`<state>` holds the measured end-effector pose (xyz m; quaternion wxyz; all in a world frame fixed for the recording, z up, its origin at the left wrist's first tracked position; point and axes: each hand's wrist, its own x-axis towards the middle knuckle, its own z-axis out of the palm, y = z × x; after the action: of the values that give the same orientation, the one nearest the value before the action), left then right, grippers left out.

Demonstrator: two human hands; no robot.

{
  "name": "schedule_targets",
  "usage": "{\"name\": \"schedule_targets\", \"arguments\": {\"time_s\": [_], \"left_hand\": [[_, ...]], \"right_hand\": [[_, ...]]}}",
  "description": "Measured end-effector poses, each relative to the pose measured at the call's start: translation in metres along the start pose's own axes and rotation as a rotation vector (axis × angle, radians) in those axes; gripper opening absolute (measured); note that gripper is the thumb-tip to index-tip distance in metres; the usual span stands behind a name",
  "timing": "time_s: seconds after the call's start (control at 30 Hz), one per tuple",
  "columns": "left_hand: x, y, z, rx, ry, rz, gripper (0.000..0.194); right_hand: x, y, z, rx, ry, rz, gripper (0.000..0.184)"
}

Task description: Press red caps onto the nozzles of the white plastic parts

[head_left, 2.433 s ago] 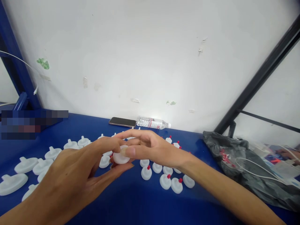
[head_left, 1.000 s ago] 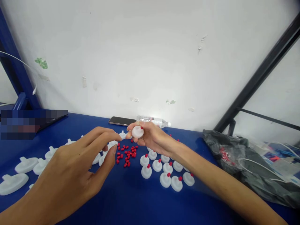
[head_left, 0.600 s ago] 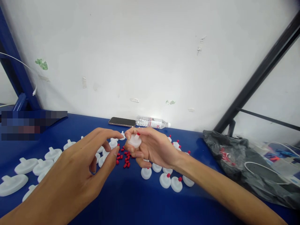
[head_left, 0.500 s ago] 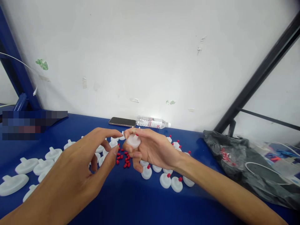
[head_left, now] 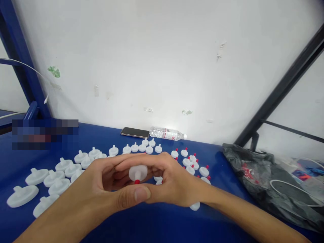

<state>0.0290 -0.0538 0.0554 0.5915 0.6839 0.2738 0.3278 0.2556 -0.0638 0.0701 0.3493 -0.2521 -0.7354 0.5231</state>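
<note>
Both my hands meet at the centre of the view over the blue table (head_left: 141,226). Between them is a white disc-shaped plastic part (head_left: 138,172) whose stem carries a small red cap (head_left: 137,182). My right hand (head_left: 174,184) curls its fingers over the disc from the right. My left hand (head_left: 101,192) closes round it from the left, thumb pressed under the red cap. Several uncapped white discs (head_left: 63,168) lie on the left. Several discs with red caps (head_left: 192,162) lie behind my right hand.
A phone (head_left: 135,132) and a lying water bottle (head_left: 167,133) rest against the white wall at the back. A black plastic bag (head_left: 255,179) with white cables sits at the right. A dark metal brace (head_left: 280,87) slants up at the right, and a blue post (head_left: 17,57) stands at the left.
My right hand brought the white disc down and toward me. My left hand closed in on it, and the red cap now points downward at my left thumb. The camera shifted slightly.
</note>
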Motion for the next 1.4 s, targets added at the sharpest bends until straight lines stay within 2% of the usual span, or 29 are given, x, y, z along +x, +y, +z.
{"name": "schedule_targets", "arguments": {"time_s": [0.2,0.3,0.37,0.47,0.53,0.67,0.77,0.87,0.97,1.1,1.33,1.4], "left_hand": [[-0.006,-0.006,-0.001,0.063,0.104,-0.012,0.057],[-0.005,-0.007,0.001,0.18,0.132,0.037,0.061],[-0.002,-0.008,0.001,0.264,0.2,0.103,0.066],[-0.001,-0.012,-0.004,0.361,0.352,0.174,0.073],[-0.002,-0.016,-0.011,0.377,0.402,0.175,0.07],[-0.005,-0.019,-0.023,0.392,0.427,0.168,0.06],[-0.005,-0.018,-0.025,0.409,0.439,0.175,0.055],[-0.005,-0.017,-0.023,0.407,0.432,0.18,0.052],[-0.004,-0.017,-0.022,0.46,0.418,0.197,0.048],[-0.002,-0.017,-0.021,0.541,0.423,0.234,0.04],[-0.003,-0.014,-0.021,0.573,0.413,0.258,0.038],[-0.004,-0.016,-0.022,0.588,0.415,0.259,0.04]], "right_hand": [[-0.003,0.001,0.003,-0.061,0.014,-0.005,0.042],[-0.001,0.001,0.001,-0.072,-0.026,-0.052,0.033],[0.002,-0.002,-0.005,-0.089,-0.014,-0.034,0.031],[0.005,-0.008,-0.023,-0.183,0.114,0.042,0.036],[0.006,-0.009,-0.041,-0.306,0.156,0.056,0.034],[0.008,0.001,-0.078,-0.669,0.113,0.021,0.026],[0.01,0.014,-0.096,-0.899,0.13,0.118,0.013],[0.011,0.025,-0.103,-0.935,0.066,0.247,0.01],[0.012,0.028,-0.107,-0.903,0.031,0.312,0.007],[0.012,0.025,-0.111,-0.939,0.144,0.345,0.009],[0.014,0.036,-0.119,-1.122,0.435,0.369,0.048],[0.014,0.042,-0.119,-1.159,0.474,0.344,0.045]]}}
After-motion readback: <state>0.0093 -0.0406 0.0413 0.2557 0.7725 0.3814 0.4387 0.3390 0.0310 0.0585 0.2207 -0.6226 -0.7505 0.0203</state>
